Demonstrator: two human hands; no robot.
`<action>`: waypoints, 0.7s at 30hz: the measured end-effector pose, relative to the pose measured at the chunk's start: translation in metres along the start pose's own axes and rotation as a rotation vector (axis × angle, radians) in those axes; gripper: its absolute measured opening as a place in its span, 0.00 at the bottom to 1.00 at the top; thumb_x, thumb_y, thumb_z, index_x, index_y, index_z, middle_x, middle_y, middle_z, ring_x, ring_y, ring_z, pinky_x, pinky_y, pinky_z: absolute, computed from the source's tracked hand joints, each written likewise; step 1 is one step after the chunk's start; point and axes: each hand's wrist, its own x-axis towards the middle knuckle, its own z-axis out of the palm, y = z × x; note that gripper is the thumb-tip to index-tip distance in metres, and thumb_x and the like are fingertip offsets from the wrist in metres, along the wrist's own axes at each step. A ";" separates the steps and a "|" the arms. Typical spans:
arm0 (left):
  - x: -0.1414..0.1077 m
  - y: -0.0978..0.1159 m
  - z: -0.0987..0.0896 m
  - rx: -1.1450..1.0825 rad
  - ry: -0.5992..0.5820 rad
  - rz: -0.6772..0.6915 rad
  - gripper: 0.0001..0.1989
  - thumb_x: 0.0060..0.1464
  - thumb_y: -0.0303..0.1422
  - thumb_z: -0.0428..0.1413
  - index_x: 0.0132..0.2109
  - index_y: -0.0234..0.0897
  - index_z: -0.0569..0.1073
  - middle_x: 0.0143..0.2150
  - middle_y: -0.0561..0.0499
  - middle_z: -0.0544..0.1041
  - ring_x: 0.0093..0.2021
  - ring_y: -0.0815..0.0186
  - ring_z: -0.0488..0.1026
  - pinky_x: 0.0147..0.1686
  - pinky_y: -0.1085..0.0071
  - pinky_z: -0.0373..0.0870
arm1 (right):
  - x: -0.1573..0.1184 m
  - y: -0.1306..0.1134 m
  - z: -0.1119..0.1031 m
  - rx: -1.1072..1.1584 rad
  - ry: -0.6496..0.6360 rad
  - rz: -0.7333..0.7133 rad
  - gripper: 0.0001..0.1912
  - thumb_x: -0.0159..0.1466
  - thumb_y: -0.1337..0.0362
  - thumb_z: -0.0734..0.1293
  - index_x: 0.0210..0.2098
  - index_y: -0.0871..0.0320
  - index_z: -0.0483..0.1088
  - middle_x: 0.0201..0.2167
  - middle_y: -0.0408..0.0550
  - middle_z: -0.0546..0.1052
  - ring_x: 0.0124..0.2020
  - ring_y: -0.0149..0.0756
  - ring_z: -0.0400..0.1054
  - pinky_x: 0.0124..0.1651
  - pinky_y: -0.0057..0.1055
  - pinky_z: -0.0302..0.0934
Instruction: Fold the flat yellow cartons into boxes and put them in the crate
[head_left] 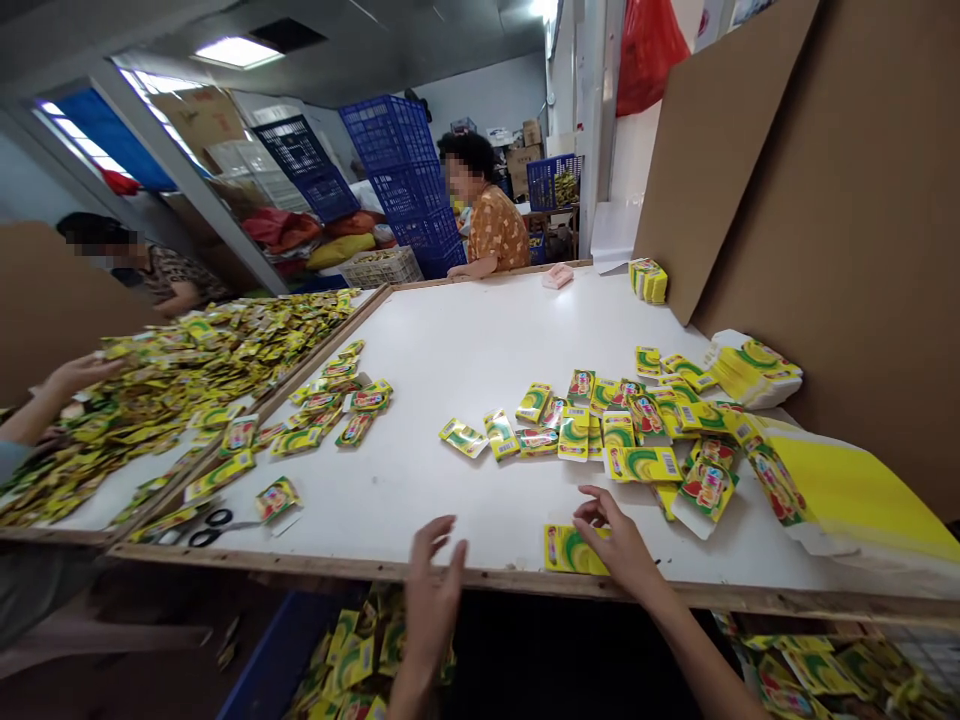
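Observation:
My left hand (435, 590) is held over the table's front edge, fingers apart and nothing in it. My right hand (619, 545) reaches over a small flat yellow-and-green carton (564, 552) lying at the front edge. Its fingers are curved and spread above the carton's right part, covering that end; whether they touch it I cannot tell. Just beyond lies a loose pile of similar cartons (634, 462), printed with fruit pictures. A stack of yellow flat cartons (847, 480) fans out on the right.
A wooden strip (315, 355) divides the white table (450, 330) from a large heap of small packets (247, 350). Scissors (214, 525) lie at front left. Two people sit beyond, and another person's hand (82, 372) reaches toward the heap. Cardboard (727, 150) stands at right.

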 end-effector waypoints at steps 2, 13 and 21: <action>-0.006 0.007 0.034 -0.109 -0.221 -0.009 0.19 0.54 0.35 0.55 0.52 0.38 0.67 0.53 0.42 0.71 0.51 0.57 0.70 0.50 0.58 0.68 | 0.001 -0.010 0.007 0.038 -0.049 -0.022 0.21 0.63 0.59 0.60 0.56 0.56 0.61 0.42 0.49 0.74 0.43 0.39 0.68 0.48 0.35 0.60; -0.005 0.016 0.071 -0.309 -0.289 -0.129 0.22 0.53 0.35 0.56 0.55 0.38 0.66 0.53 0.41 0.70 0.51 0.57 0.70 0.48 0.59 0.68 | 0.006 -0.021 -0.001 -0.105 0.019 -0.025 0.08 0.62 0.59 0.64 0.35 0.57 0.71 0.36 0.49 0.75 0.41 0.43 0.66 0.45 0.37 0.58; -0.019 0.043 0.099 -0.452 -0.364 -0.064 0.21 0.54 0.34 0.56 0.55 0.39 0.66 0.54 0.42 0.70 0.55 0.56 0.67 0.55 0.59 0.63 | 0.005 -0.041 0.027 0.329 0.326 -0.004 0.16 0.62 0.53 0.64 0.41 0.58 0.70 0.38 0.51 0.75 0.33 0.38 0.70 0.34 0.31 0.66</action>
